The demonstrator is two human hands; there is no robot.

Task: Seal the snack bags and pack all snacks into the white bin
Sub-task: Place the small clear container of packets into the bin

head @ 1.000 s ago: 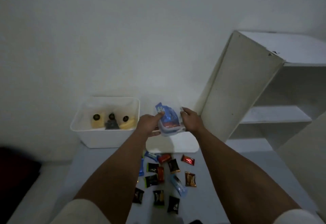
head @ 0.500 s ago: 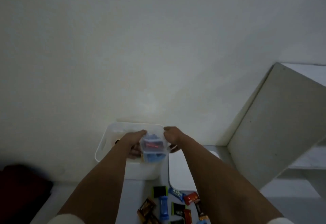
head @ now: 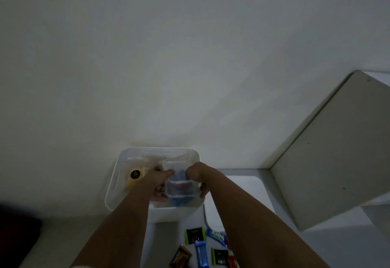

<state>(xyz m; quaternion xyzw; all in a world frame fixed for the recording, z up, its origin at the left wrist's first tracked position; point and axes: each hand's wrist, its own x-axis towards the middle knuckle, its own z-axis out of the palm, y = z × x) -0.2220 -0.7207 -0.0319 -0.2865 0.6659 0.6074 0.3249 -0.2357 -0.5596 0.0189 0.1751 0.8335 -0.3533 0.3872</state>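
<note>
With your left hand (head: pixel 159 180) and right hand (head: pixel 195 175) each curled round a side of the clear bag (head: pixel 181 189) over the bin (head: pixel 114 181), lower it level into the right half, beside the yellow snack (head: pixel 135 178), then release both hands together.

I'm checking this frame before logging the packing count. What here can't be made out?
- Head view: contents of the clear bag are a blue and red blur; dim light.
- Whether the bag is sealed: top hidden between left hand and right hand.
- White bin floor: covered by hands and bag.
- Loose snacks: cut off by the bottom edge.
</note>
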